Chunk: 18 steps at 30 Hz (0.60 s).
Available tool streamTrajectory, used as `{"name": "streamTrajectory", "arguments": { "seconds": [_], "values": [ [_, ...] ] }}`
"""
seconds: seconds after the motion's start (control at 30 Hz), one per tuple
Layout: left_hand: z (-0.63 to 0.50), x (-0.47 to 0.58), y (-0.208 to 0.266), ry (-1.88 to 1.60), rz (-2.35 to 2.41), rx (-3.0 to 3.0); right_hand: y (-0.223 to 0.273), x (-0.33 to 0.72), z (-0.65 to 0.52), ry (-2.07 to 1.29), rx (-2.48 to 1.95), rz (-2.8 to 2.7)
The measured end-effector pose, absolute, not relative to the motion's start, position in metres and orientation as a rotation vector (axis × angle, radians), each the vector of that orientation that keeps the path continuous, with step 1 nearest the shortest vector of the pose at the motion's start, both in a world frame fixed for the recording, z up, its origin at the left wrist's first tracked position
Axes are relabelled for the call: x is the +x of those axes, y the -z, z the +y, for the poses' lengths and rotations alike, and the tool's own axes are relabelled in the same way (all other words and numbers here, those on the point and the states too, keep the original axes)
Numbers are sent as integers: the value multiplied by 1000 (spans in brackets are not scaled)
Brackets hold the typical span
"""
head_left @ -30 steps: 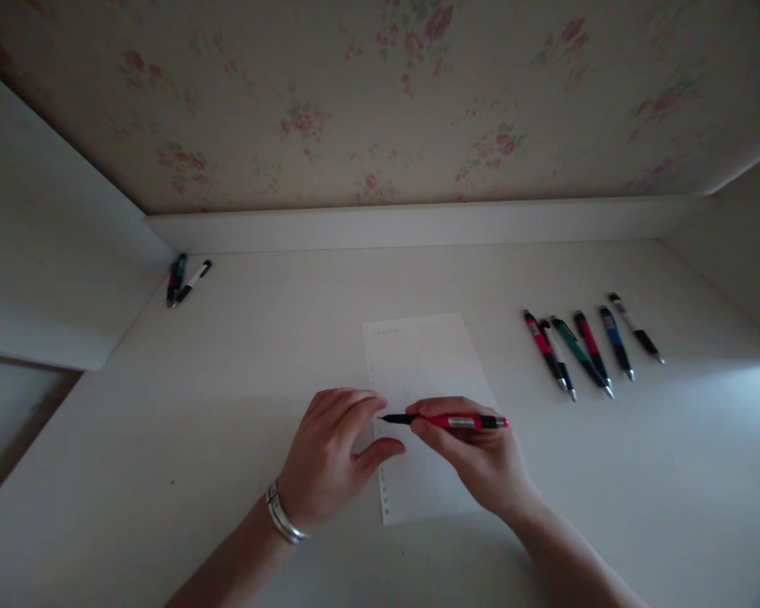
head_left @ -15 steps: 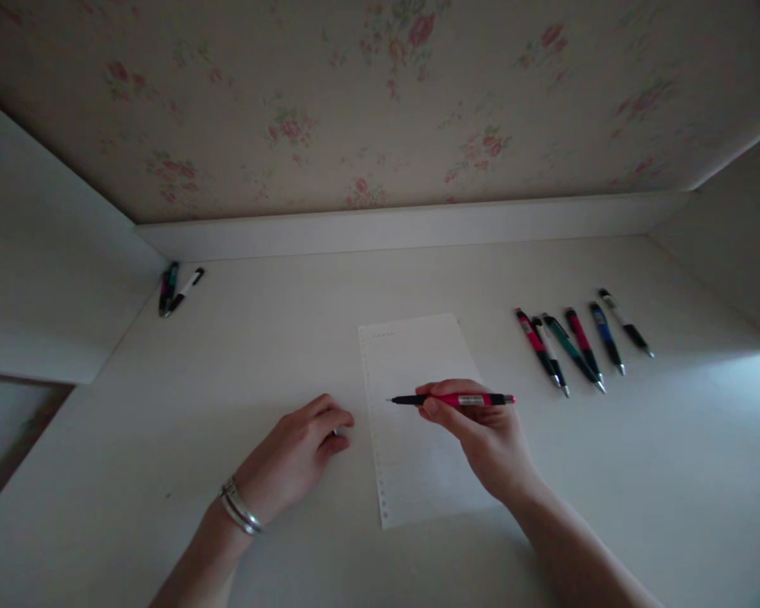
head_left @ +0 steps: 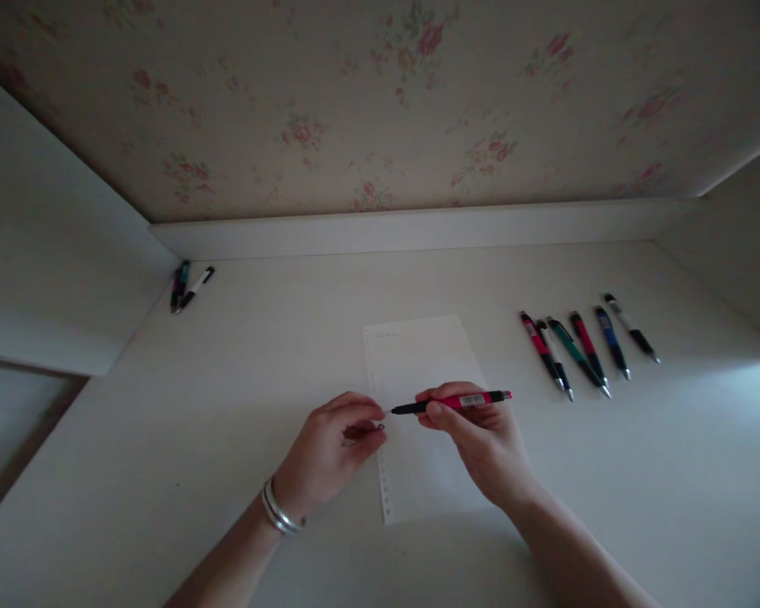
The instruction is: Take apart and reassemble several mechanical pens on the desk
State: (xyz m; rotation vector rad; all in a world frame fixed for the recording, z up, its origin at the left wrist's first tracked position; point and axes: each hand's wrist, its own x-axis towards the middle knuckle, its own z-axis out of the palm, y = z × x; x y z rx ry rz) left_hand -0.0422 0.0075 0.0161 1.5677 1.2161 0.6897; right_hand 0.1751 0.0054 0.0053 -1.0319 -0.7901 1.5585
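Red-and-black pen (head_left: 457, 402) is held roughly level above the paper sheet (head_left: 431, 477), thin tip pointing left. Right hand (head_left: 485, 443) pinches it between thumb and fingers. Left hand (head_left: 326, 447) is at the tip end, thumb and fingers closed on a small piece (head_left: 381, 427), too small to identify; can't tell if fingers touch the tip. Silver bracelet (head_left: 279, 508) on left wrist. Sheet lies on white desk (head_left: 259, 346). 6 pens (head_left: 587, 344) lie off right, 3 more pens (head_left: 182, 280) in far left corner.
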Motion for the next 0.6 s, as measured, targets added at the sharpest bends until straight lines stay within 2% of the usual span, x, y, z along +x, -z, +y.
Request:
{"name": "streamTrajectory", "arguments": {
  "seconds": [0.37,0.6],
  "values": [
    [5,-33,-18,-751,1041,1058,-7,176,3,-1601,-973,-770],
    [5,-31,-20,-795,1035,1021,-9,176,5,-1594,-976,-776]
  ]
}}
